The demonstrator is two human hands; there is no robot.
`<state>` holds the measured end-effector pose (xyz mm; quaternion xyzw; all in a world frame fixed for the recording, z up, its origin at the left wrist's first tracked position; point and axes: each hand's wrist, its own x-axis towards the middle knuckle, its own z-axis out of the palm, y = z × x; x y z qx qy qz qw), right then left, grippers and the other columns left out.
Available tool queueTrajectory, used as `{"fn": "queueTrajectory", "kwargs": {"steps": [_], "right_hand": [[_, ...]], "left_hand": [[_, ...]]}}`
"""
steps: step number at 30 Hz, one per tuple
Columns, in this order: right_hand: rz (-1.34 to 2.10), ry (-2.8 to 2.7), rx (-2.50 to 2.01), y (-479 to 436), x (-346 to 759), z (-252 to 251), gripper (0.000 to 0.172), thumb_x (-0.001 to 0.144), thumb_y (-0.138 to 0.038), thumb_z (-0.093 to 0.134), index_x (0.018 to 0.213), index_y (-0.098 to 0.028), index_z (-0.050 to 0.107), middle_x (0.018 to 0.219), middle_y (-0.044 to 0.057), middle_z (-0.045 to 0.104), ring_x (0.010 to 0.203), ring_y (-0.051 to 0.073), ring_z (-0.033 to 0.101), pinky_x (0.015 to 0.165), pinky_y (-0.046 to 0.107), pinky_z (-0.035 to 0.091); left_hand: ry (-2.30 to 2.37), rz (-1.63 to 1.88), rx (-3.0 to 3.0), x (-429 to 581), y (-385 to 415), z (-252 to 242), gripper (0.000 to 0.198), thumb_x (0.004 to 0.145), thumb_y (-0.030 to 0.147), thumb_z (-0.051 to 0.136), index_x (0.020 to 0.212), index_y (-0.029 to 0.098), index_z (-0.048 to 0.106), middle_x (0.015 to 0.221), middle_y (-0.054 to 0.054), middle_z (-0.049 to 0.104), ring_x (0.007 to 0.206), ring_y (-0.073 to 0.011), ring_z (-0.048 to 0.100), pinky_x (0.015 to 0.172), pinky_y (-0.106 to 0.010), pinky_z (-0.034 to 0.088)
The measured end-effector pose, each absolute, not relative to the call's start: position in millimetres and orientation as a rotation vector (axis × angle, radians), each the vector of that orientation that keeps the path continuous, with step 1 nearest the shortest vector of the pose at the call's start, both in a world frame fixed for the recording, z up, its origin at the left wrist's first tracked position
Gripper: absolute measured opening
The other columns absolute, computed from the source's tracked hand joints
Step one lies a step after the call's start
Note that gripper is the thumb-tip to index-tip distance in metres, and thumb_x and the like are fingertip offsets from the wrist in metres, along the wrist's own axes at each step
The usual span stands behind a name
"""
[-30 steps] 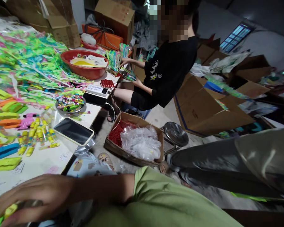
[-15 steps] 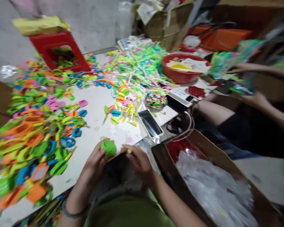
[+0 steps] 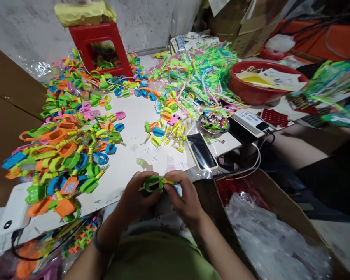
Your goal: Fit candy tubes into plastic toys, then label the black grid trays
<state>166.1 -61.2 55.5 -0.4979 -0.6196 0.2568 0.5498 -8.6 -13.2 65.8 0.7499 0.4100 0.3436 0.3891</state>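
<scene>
So, hands (image 3: pixel 135 196) angled inward, close tgthr, L (image 3: pixel 134 194) clasping green band (image 3: pixel 160 182), R (image 3: pixel 187 197) pinching yellow pc (image 3: pixel 168 181)

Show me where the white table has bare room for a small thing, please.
The bare patch of the white table lies between the left heap of coloured bands and the small yellow pieces, beyond the left hand. Crowded: that heap, the stringy pile behind, and around the phone and red basin.

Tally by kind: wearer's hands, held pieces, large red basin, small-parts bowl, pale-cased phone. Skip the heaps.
Hands (left hand, right hand): 2
Held pieces (green piece, yellow piece): 2
Large red basin: 1
Small-parts bowl: 1
Pale-cased phone: 1
Total: 7
</scene>
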Motion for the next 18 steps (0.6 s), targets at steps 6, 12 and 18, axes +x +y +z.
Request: {"fn": "queueTrajectory", "kwargs": {"steps": [6, 12, 18], "right_hand": [[0.586, -1.532, -1.203, -59.9, 169.0, 60.8, 0.014, 0.09, -0.016, 0.054, 0.101, -0.024, 0.054, 0.094, 0.003, 0.065, 0.087, 0.015, 0.064, 0.077, 0.028, 0.051], [0.528, -1.608, -1.277, -63.4, 170.7, 63.5, 0.012, 0.092, -0.019, 0.051, 0.101, -0.022, 0.058, 0.093, 0.005, 0.069, 0.086, 0.017, 0.067, 0.076, 0.03, 0.053], [0.417, -1.826, -1.552, -63.8, 168.9, 70.0, 0.015, 0.094, -0.027, 0.048, 0.097, -0.02, 0.061, 0.089, 0.008, 0.07, 0.081, 0.023, 0.066, 0.069, 0.032, 0.048]], "left_hand": [[1.112, 0.882, 1.958, -9.3, -14.2, 74.2, 0.036, 0.074, 0.024, 0.071, 0.11, 0.025, 0.067, 0.089, -0.005, 0.066, 0.083, -0.0201, 0.062, 0.073, -0.031, 0.05], [1.12, 0.822, 2.063, -10.9, -14.1, 77.6, 0.045, 0.076, 0.026, 0.071, 0.12, 0.028, 0.066, 0.086, -0.004, 0.069, 0.083, -0.0215, 0.062, 0.078, -0.034, 0.049], [1.184, 0.747, 2.049, -13.7, -14.6, 72.4, 0.044, 0.076, 0.033, 0.072, 0.12, 0.027, 0.066, 0.085, -0.005, 0.069, 0.081, -0.0222, 0.061, 0.076, -0.034, 0.049]]}}
